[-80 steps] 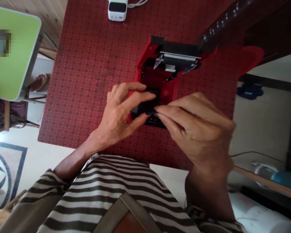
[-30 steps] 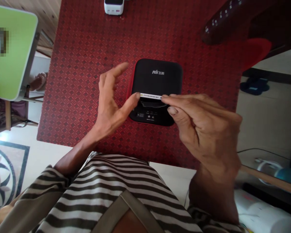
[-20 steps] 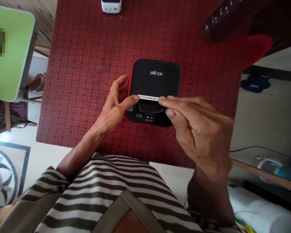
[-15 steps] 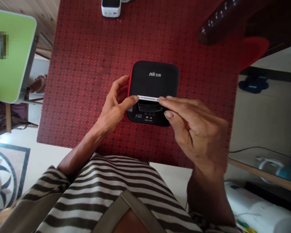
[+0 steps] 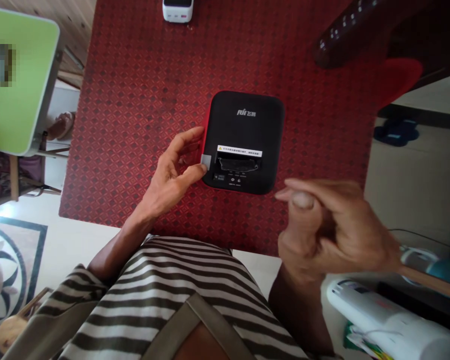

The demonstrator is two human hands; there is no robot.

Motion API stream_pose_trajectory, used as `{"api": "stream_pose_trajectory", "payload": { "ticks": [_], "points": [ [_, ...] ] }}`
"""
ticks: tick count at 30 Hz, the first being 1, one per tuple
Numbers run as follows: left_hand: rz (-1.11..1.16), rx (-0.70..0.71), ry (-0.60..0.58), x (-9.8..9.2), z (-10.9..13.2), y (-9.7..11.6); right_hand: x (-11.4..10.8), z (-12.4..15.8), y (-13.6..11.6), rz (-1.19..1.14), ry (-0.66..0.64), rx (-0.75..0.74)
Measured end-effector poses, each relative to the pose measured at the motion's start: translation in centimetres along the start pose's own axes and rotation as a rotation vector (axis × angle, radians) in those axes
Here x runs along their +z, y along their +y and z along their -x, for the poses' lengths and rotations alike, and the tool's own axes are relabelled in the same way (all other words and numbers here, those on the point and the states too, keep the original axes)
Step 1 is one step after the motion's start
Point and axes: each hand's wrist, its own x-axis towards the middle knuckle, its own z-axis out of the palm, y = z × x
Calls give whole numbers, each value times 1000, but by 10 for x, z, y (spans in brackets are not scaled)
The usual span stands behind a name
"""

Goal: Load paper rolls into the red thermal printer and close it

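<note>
A black receipt printer (image 5: 247,132) with red sides lies flat on the patterned red table (image 5: 135,90). A white warning strip (image 5: 240,151) runs across its top, just above a dark slot (image 5: 238,163). My left hand (image 5: 172,172) holds the printer's left side, its thumb on a grey tab (image 5: 206,162) and the fingers along the edge. Off the printer's lower right corner, my right hand (image 5: 330,225) is raised with its fingers curled and the thumb close to the index finger. It is slightly blurred, and I see nothing in it.
A small white device (image 5: 177,11) stands at the table's far edge. To the far right are a dark, shiny rounded object (image 5: 333,47) and a red stool-like seat (image 5: 399,80). A green table (image 5: 18,115) is at the left. White cylinder-like equipment (image 5: 382,315) sits low on the right.
My right hand has left the white strip and moved right, clear of the printer. My left thumb has shifted from the strip down to the grey tab. The strip now shows fully.
</note>
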Motion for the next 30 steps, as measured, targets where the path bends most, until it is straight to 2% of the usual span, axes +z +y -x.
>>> {"api": "stream_pose_trajectory", "payload": {
  "ticks": [2, 6, 10, 14, 20, 25, 28, 30],
  "points": [
    [27, 5, 12, 2, -1, 2, 2, 8, -8, -45, -9, -52],
    [122, -52, 41, 9, -1, 7, 2, 16, -18, -21, -124, -53],
    [233, -86, 97, 15, -3, 8, -4, 19, -12, 68, -187, -26],
    [263, -112, 124, 17, -6, 4, -7, 21, -3, 62, -211, -38],
    [288, -135, 143, 20, -8, 0, -2, 25, -2, 56, -185, -15],
    [304, -150, 158, 25, -9, 5, -1, 22, -2, 40, -81, -36],
    [314, -152, 186, 27, -8, 6, -8, 10, -2, 76, -100, -46],
    [305, -141, 182, 27, -8, 5, -12, -3, -1, 129, -170, -43]
  ]
}}
